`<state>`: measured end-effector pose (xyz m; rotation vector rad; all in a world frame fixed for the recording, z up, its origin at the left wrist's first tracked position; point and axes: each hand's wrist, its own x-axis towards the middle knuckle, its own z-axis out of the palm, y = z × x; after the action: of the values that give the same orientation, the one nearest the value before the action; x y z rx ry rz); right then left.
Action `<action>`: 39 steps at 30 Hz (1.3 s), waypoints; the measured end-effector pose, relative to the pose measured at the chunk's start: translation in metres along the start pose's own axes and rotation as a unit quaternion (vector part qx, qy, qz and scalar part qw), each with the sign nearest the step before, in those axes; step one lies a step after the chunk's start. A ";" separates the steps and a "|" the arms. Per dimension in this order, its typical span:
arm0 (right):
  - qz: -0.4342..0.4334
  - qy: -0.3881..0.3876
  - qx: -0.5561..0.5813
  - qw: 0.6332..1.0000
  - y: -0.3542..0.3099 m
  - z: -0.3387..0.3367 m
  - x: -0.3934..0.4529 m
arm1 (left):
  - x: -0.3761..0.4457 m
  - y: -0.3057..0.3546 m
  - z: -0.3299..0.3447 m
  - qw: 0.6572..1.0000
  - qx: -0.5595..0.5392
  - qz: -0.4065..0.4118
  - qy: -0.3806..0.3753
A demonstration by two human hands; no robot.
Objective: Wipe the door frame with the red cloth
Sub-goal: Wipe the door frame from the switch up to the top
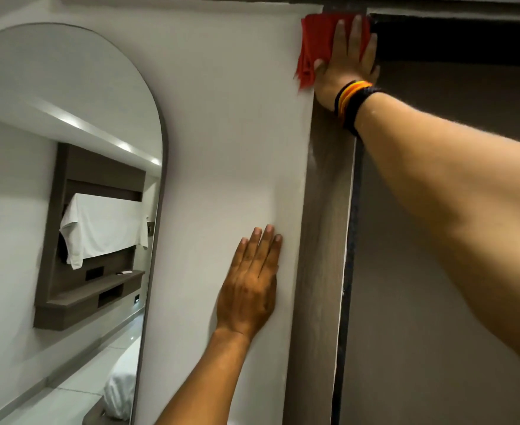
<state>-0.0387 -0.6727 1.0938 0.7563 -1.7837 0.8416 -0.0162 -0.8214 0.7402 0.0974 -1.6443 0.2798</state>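
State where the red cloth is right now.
In the head view the red cloth is at the top right, pressed flat by the right hand on the upper corner of the door frame, beside the white wall.

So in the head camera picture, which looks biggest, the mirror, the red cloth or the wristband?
1. mirror, far the biggest.
2. red cloth, partly under the right hand.
3. wristband, smallest.

soft even indoor light, fairly bright on the white wall (222, 133). ceiling spots glare in the mirror (68, 179). dark gap far right at the top. faint shadow beside the left hand (248, 289). slight motion blur, wide-angle bending at the edges.
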 end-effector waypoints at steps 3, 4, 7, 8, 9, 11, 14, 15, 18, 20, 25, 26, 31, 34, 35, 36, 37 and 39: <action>-0.012 0.012 -0.002 1.000 0.004 0.004 -0.013 | 0.001 0.000 -0.002 1.000 0.004 0.003 0.000; -0.016 0.018 -0.005 1.000 0.008 0.009 -0.026 | 0.001 0.000 -0.002 1.000 0.007 0.005 -0.001; -0.012 0.035 -0.003 0.999 0.021 0.032 -0.092 | 0.001 0.000 -0.003 1.000 0.019 0.011 -0.008; -0.002 0.038 0.005 0.999 0.025 0.041 -0.122 | 0.001 0.000 -0.004 1.000 0.017 0.011 -0.011; 0.010 0.044 0.007 0.999 0.029 0.052 -0.156 | 0.001 0.001 -0.005 1.000 0.016 0.012 -0.016; 0.030 0.058 -0.008 0.998 0.036 0.074 -0.226 | 0.002 0.004 -0.009 1.000 0.010 0.008 -0.020; 0.044 0.047 -0.010 0.998 0.049 0.103 -0.321 | 0.005 0.004 -0.013 0.999 -0.021 -0.006 -0.027; 0.043 0.033 -0.007 0.999 0.055 0.113 -0.348 | 0.005 0.003 -0.015 0.999 -0.033 -0.009 -0.036; 0.063 -0.010 -0.005 0.998 0.072 0.131 -0.426 | 0.011 0.001 -0.030 0.995 -0.058 -0.003 -0.084; 0.073 -0.048 0.004 0.996 0.081 0.139 -0.475 | 0.013 0.006 -0.043 0.990 -0.061 -0.023 -0.122; 0.128 -0.133 0.063 0.981 0.083 0.134 -0.557 | -0.052 0.031 -0.087 0.981 -0.097 -0.032 -0.165; 0.131 -0.146 0.074 0.978 0.082 0.129 -0.564 | -0.078 0.040 -0.096 0.977 -0.112 -0.039 -0.175; 0.179 -0.113 0.196 0.958 0.084 0.102 -0.564 | -0.155 0.088 -0.112 0.893 -0.187 -0.229 -0.340; 0.296 -0.049 0.248 0.921 0.089 0.076 -0.542 | -0.149 0.101 -0.111 0.862 -0.217 -0.319 -0.328; 0.364 -0.037 0.287 0.885 0.092 0.068 -0.532 | -0.144 0.105 -0.112 0.862 -0.217 -0.320 -0.327; 0.423 -0.037 0.337 0.841 0.098 0.056 -0.525 | -0.143 0.113 -0.116 0.863 -0.224 -0.312 -0.328; 0.463 -0.048 0.395 0.793 0.105 0.046 -0.516 | -0.142 0.118 -0.118 0.860 -0.242 -0.312 -0.323; 0.502 -0.088 0.478 0.715 0.129 0.016 -0.515 | -0.143 0.139 -0.129 0.819 -0.322 -0.348 -0.323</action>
<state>0.0156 -0.5527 0.5791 0.3856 -1.7979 2.6342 0.0908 -0.6711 0.5901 0.2921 -2.1530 -0.9765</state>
